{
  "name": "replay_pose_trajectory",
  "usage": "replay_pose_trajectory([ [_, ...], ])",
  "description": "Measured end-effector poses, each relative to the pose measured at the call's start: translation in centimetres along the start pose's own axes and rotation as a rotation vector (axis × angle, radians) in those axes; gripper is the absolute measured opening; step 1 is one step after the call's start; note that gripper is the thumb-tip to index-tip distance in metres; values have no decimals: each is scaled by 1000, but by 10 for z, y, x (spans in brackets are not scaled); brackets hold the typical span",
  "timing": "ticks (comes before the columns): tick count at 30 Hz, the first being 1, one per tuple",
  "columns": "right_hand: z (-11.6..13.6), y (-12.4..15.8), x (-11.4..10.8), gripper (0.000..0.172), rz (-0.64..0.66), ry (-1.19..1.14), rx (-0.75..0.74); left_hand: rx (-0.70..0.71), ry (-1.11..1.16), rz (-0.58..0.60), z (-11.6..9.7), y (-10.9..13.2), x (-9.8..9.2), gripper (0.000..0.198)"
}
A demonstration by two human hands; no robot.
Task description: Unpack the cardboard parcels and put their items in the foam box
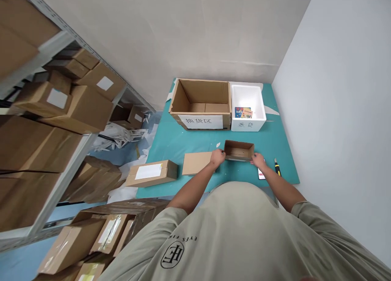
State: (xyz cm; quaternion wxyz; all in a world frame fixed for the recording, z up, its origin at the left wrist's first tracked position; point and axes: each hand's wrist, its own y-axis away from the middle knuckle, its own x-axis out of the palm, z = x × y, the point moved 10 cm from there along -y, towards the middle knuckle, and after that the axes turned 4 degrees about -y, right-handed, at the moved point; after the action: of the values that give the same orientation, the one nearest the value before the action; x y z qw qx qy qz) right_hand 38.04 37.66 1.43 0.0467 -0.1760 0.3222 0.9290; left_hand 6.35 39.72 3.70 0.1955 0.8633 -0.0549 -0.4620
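A small open cardboard box (238,150) stands on the teal table (171,142) in front of me. My left hand (217,157) grips its left end with fingers closed on the wall. My right hand (258,160) holds its right end the same way. A flat brown cardboard piece (196,163) lies just left of my left hand.
A large open carton with a white label (200,104) and a white foam box (247,107) holding coloured booklets stand at the back. A sealed parcel (152,173) lies at the left edge. A yellow-black utility knife (277,167) and a phone (262,174) lie right. Shelves of cartons (45,110) rise on the left.
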Motion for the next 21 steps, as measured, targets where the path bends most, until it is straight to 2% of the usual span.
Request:
replay_pose_trajectory([
  [6, 1, 16, -28, 12, -51, -80, -33, 54, 100, -50, -20, 3, -12, 39],
  [11, 6, 38, -55, 18, -122, -68, -120, 199, 207, -108, -56, 5, -31, 32],
  [15, -1, 66, -79, 17, -241, -217, -168, 302, 303, -112, -86, 7, -41, 26],
  [18, -20, 97, -98, 13, -357, -329, -167, 395, 337, -39, -113, 13, -35, 25],
  [21, -49, 141, -119, 13, -486, -369, -144, 490, 318, 73, -145, 28, -16, 28],
])
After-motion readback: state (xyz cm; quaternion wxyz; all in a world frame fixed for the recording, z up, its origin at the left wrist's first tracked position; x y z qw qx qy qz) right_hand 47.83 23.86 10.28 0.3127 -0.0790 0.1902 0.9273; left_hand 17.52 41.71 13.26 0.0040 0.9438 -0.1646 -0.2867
